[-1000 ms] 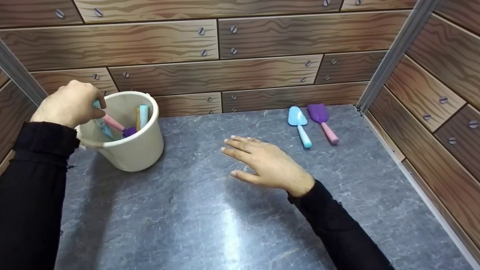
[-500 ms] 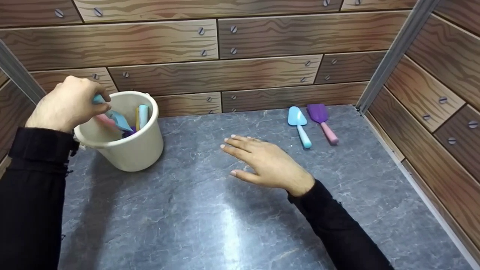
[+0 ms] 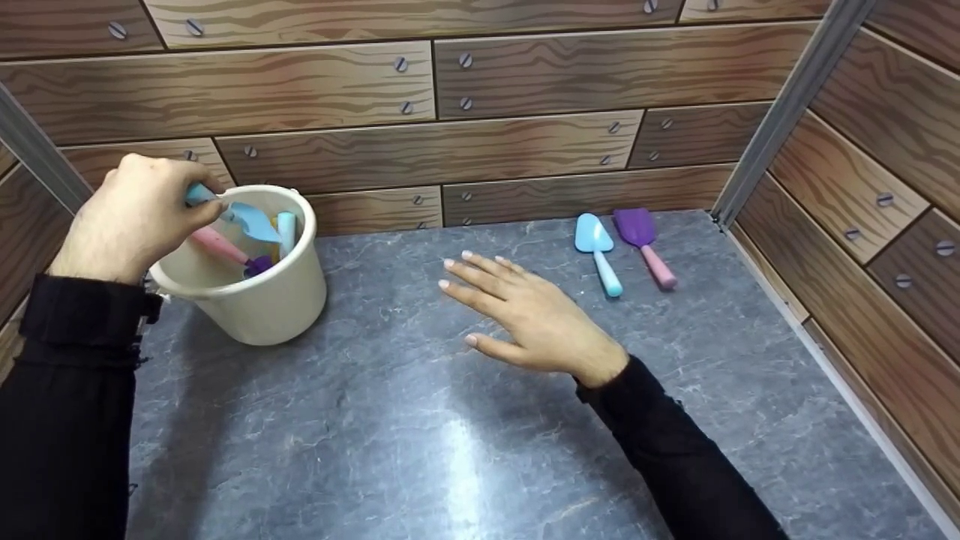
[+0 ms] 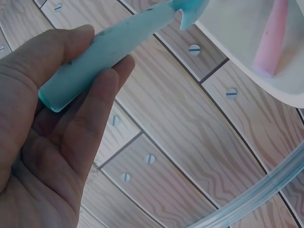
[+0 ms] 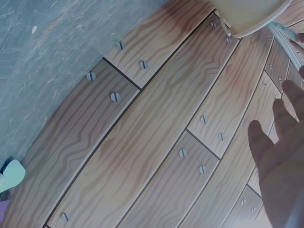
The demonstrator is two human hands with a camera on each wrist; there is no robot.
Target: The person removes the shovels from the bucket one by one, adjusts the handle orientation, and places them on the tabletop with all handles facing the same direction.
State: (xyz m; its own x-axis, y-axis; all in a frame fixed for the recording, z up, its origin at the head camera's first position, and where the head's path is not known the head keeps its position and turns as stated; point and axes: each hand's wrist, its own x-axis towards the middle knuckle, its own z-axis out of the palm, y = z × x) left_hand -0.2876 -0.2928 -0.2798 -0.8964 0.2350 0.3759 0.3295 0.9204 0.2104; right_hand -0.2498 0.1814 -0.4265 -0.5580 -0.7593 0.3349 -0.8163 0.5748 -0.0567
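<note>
My left hand grips a light blue toy trowel by its handle, above the left side of a cream bucket. Its blade points right, over the bucket's opening. In the left wrist view, thumb and fingers pinch the teal handle. Inside the bucket lie a purple scoop with a pink handle, an upright light blue handle and something yellow, partly hidden. My right hand holds nothing; its fingers are spread, palm down over the grey table.
At the back right of the marbled table lie another light blue trowel and a purple shovel with a pink handle. Wood-patterned walls enclose the back and sides, with metal corner posts.
The trowel in my left hand has risen and swung from pointing down in the bucket to pointing right. The right hand has barely moved, its fingers lifting slightly.
</note>
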